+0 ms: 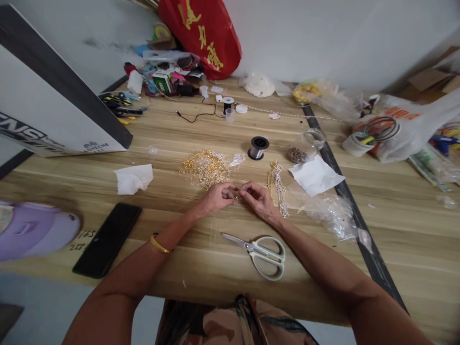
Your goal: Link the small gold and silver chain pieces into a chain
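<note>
My left hand [219, 197] and my right hand [260, 201] meet over the table with fingertips pinched close together. Between them shows a small gold-coloured piece [236, 197], too tiny to make out in detail. Just beyond my left hand lies a tangled heap of gold and silver chains [206, 167]. Beside my right hand are a bundle of silver chains [280, 189] and thin gold chains [270, 181]. A spool of silver wire [258, 148] stands behind my hands. Nearer my body rest scissors [264, 254] with pale handles.
A black phone [108, 239], white tissue [133, 179] and purple object [39, 230] lie to the left. On the right are a glass jar [311, 143] of small beads, white paper [318, 175] and clear plastic bags [334, 213]. A large box [53, 96] stands at the left.
</note>
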The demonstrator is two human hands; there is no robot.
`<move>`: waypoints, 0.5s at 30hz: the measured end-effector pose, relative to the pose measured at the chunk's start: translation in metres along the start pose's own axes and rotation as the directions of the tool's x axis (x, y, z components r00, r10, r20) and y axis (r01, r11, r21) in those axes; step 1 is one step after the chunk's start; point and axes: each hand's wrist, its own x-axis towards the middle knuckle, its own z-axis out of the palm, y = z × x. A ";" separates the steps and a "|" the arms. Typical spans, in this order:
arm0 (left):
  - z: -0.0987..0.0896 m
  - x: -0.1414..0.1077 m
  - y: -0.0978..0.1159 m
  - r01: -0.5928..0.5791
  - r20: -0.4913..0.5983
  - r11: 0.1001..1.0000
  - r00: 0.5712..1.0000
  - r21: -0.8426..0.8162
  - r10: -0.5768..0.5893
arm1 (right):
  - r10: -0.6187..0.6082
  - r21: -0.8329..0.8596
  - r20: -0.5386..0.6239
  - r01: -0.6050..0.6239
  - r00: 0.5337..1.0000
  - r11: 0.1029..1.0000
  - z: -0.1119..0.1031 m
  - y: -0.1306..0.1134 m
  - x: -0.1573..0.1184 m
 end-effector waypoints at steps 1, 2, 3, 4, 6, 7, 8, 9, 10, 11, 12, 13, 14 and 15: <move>0.000 0.000 0.000 -0.003 -0.014 1.000 1.000 -0.004 0.003 | 0.000 -0.006 -0.005 0.000 1.000 1.000 0.000 0.000 0.000; 0.000 0.000 -0.001 -0.007 -0.025 1.000 1.000 -0.008 0.007 | 0.001 -0.017 -0.011 -0.001 1.000 1.000 0.000 0.001 0.000; -0.001 0.001 -0.001 -0.010 -0.031 1.000 0.999 -0.009 0.009 | 0.002 -0.030 -0.018 -0.002 1.000 1.000 0.000 0.001 0.000; -0.001 0.001 -0.001 -0.011 -0.033 1.000 0.999 -0.006 0.011 | 0.002 -0.042 -0.026 -0.003 1.000 0.999 -0.001 0.001 -0.001; -0.001 0.001 -0.002 -0.016 -0.024 1.000 1.000 0.021 0.016 | 0.000 -0.059 -0.038 -0.002 0.999 0.998 -0.001 0.001 -0.001; -0.001 0.002 -0.002 -0.021 -0.017 0.999 1.000 0.048 0.022 | -0.002 -0.061 -0.041 -0.001 0.999 0.998 -0.001 0.001 -0.001; -0.002 0.002 -0.002 -0.029 -0.009 0.996 1.000 0.081 0.029 | -0.002 -0.061 -0.041 0.000 0.999 0.998 -0.002 0.001 -0.001; -0.002 0.001 -0.002 -0.037 -0.002 0.993 0.999 0.115 0.038 | -0.002 -0.057 -0.038 0.000 0.999 0.998 -0.002 0.001 -0.001; -0.002 0.001 -0.002 -0.046 0.001 0.988 0.999 0.145 0.046 | 0.000 -0.053 -0.036 -0.002 0.999 0.999 -0.002 0.000 -0.001; -0.002 0.001 -0.002 -0.054 0.001 0.985 0.999 0.167 0.055 | 0.005 -0.047 -0.034 -0.007 0.999 0.999 -0.002 0.000 -0.001; -0.002 0.001 -0.002 -0.062 0.002 0.982 0.998 0.179 0.062 | 0.012 -0.040 -0.034 -0.013 0.999 0.999 -0.002 0.000 -0.001; -0.002 0.001 -0.003 -0.068 0.007 0.981 0.998 0.183 0.068 | 0.020 -0.030 -0.036 -0.021 0.999 0.999 -0.002 0.000 0.000; -0.002 0.001 -0.004 -0.073 0.012 0.980 0.997 0.183 0.072 | 0.028 -0.019 -0.037 -0.029 0.999 0.999 -0.002 0.000 0.000; -0.002 0.001 -0.004 -0.076 0.018 0.980 0.997 0.183 0.074 | 0.034 -0.008 -0.039 -0.035 0.999 0.999 -0.001 0.001 0.000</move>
